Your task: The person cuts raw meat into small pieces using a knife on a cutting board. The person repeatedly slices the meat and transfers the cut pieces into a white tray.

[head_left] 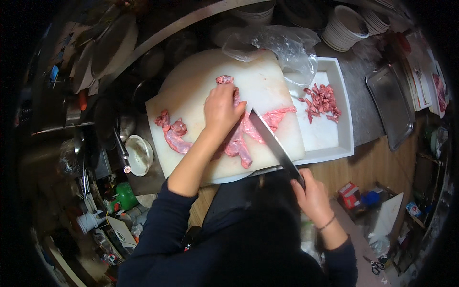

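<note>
My right hand grips the dark handle of a long, broad-bladed knife. Its blade slants up and left across the white cutting board, with the tip close to my left thumb. Over the middle of the board, my left hand has its fingers curled on a strip of raw meat, hiding part of it. Just right of that strip, another pinkish raw meat piece lies partly under the blade. Left of my forearm rests a separate curved raw meat piece.
A white plastic tray with small cut meat pieces adjoins the board's right side. A clear plastic bag drapes over the far corner. Stacked white tubs, a metal tray and a white bowl stand around.
</note>
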`<state>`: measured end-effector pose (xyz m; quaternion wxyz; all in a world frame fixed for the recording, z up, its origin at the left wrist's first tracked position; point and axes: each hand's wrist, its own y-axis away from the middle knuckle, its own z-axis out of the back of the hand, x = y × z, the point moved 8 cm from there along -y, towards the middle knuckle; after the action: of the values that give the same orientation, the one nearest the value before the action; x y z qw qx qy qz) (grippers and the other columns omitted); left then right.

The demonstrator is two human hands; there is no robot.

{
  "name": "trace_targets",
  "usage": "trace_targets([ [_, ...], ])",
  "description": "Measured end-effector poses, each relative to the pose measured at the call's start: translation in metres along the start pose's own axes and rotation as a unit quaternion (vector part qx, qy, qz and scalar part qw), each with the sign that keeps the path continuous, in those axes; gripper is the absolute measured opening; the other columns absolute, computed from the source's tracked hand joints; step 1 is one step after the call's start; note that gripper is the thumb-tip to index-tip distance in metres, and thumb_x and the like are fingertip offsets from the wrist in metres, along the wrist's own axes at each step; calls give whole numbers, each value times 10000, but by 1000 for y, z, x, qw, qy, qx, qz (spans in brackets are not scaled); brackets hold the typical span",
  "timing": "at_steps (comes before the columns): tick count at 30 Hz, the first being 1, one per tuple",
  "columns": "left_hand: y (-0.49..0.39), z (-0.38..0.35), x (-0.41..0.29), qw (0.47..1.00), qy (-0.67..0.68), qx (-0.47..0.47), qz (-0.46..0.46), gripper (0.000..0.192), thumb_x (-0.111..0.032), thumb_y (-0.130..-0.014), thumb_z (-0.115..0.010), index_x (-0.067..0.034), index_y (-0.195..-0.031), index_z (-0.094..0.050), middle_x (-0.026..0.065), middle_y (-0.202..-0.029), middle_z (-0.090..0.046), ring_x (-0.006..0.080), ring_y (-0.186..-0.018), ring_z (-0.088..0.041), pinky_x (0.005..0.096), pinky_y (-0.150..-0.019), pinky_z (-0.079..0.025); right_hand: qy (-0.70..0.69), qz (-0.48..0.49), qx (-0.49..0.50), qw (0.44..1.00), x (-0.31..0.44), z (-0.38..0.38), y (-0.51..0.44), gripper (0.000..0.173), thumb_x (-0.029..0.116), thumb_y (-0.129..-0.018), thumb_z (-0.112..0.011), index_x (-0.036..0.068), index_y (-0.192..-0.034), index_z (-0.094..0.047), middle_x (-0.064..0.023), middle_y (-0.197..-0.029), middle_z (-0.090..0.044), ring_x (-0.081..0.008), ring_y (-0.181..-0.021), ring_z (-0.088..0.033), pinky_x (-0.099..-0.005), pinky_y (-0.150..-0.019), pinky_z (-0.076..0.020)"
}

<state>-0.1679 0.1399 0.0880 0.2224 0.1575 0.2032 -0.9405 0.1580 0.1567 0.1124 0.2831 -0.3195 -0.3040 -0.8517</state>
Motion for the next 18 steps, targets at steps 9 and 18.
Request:
trace_targets([
  [9,32,-3,105,941,171,-8,292,326,13,-839,-599,-30,-1146,-698,193,-1130,-728,402,-977,-698,469,-904,-566,8,-76,-2,997,-26,-12,-5,222,237,-1047,-651,49,-1160,-611,-257,-896,-706,-503,-850,-678,-534,-707,-526],
  [18,66,27,16,988,98,36,-116,293,-21,-799,-745,-34,-1091,-723,171,-976,-620,385,-951,-604,482,-846,-519,4,-25,-41,999,2,-13,4,251,236,-1013,-704,58,-1165,-614,-233,-846,-725,-484,-781,-703,-551,-661,-540],
])
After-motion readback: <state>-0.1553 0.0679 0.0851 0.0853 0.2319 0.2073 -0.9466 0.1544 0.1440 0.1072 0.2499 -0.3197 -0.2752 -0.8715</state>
